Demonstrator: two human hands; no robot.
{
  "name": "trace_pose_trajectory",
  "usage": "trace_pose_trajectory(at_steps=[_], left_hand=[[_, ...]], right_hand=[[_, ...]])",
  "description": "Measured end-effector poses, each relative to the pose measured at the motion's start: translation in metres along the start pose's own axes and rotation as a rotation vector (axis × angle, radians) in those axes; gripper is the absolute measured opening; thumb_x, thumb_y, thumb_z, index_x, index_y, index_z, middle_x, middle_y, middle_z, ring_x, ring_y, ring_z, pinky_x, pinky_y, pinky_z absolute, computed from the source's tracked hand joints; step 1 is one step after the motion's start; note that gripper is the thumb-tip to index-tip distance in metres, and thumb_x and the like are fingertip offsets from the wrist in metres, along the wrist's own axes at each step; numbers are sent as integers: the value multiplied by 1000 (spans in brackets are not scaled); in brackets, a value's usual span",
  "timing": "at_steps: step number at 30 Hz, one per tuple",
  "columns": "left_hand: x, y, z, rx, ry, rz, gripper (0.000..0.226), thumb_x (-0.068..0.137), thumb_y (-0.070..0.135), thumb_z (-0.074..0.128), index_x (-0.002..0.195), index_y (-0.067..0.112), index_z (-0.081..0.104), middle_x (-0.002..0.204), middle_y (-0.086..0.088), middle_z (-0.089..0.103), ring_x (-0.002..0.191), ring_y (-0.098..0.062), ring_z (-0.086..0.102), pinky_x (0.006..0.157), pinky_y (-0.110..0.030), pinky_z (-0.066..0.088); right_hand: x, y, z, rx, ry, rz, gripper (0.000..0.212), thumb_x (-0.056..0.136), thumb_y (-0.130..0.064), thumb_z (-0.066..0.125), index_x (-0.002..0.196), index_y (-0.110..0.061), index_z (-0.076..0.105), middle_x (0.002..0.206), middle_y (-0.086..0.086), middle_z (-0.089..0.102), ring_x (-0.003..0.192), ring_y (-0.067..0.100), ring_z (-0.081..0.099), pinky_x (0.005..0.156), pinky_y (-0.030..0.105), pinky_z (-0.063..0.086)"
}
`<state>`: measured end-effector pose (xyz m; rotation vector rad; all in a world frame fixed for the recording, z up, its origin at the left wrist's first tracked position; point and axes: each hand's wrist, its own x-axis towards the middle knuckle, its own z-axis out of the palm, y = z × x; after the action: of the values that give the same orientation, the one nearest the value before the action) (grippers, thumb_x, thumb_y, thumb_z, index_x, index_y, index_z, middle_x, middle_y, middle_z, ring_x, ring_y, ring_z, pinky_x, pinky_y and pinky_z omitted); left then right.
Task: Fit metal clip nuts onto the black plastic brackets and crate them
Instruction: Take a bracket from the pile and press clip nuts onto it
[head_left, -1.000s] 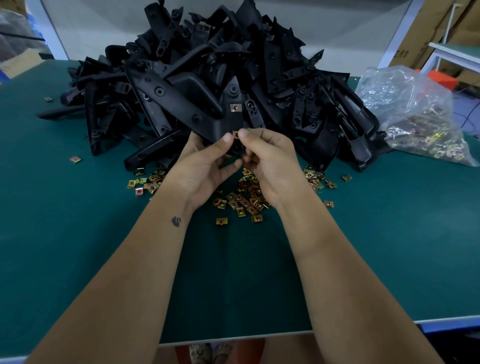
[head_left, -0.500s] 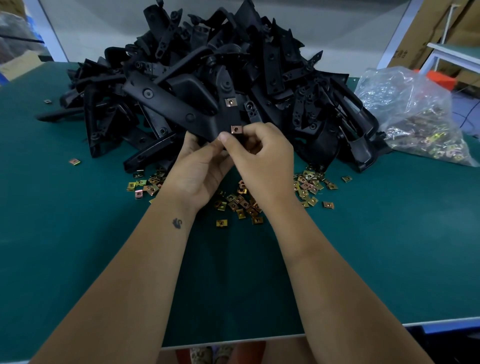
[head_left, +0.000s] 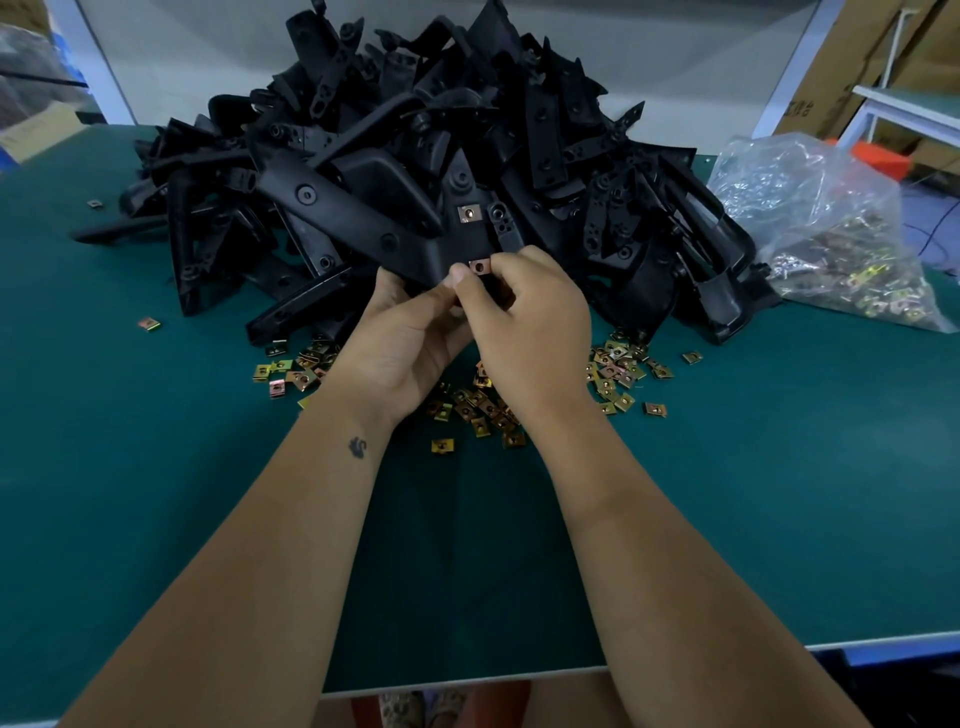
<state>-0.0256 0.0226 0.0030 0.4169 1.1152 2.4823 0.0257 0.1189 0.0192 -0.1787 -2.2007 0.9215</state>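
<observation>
A long black plastic bracket (head_left: 358, 221) is held up in front of a big heap of brackets (head_left: 467, 119). My left hand (head_left: 402, 338) grips its lower end from underneath. One metal clip nut (head_left: 469, 213) sits fitted on the bracket's upper tab. My right hand (head_left: 530, 322) pinches a second clip nut (head_left: 480, 266) against the bracket's lower edge, beside my left thumb. Several loose brass-coloured clip nuts (head_left: 483, 405) lie scattered on the green table under my hands.
A clear plastic bag of clip nuts (head_left: 831, 234) lies at the right. Stray nuts (head_left: 149, 325) dot the green table (head_left: 156, 493) at the left. Cardboard boxes (head_left: 852, 62) and a white table frame (head_left: 909, 111) stand at the far right. The table's front edge runs near my elbows.
The bracket has tilted and shifted slightly left. My right hand has moved up and over the bracket's lower edge, and its clip nut now sits against that edge.
</observation>
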Motion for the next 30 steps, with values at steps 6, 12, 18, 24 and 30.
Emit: trace_pose_trajectory(at_steps=[6, 12, 18, 24, 30], left_hand=[[2, 2, -2, 21, 51, -33, 16, 96, 10, 56, 110, 17, 57, 104, -6, 65, 93, -20, 63, 80, -33, 57], [2, 6, -3, -14, 147, 38, 8, 99, 14, 57, 96, 15, 65, 92, -6, 68, 75, -15, 64, 76, -27, 58], [-4, 7, 2, 62, 107, 40, 9, 97, 12, 59, 103, 14, 65, 95, -5, 70, 78, -14, 66, 74, -27, 57], [-11, 5, 8, 96, 182, 45, 9, 98, 20, 59, 101, 14, 64, 92, -6, 73, 81, -18, 69, 75, -32, 59], [-21, 2, 26, 201, 206, 128, 13, 98, 11, 58, 86, 16, 61, 66, 2, 67, 63, -11, 67, 67, -27, 57]], right_hand=[[-1, -2, 0, 67, 58, 8, 23, 93, -32, 63, 92, -11, 69, 92, -3, 61, 82, 13, 58, 72, 40, 50], [2, -1, -4, 255, 91, 61, 15, 90, -33, 65, 90, -18, 69, 89, -9, 60, 78, 7, 57, 72, 30, 51], [2, -1, -5, 250, 17, 34, 16, 87, -24, 68, 76, -15, 62, 79, -5, 58, 75, 9, 56, 68, 29, 48], [-4, -2, -16, 346, 9, 168, 18, 87, -25, 69, 77, -11, 63, 77, -1, 65, 76, 15, 61, 72, 40, 53], [-19, 9, -49, 407, 110, 272, 23, 85, -26, 71, 66, -26, 58, 62, -16, 57, 59, -1, 50, 54, 13, 39]])
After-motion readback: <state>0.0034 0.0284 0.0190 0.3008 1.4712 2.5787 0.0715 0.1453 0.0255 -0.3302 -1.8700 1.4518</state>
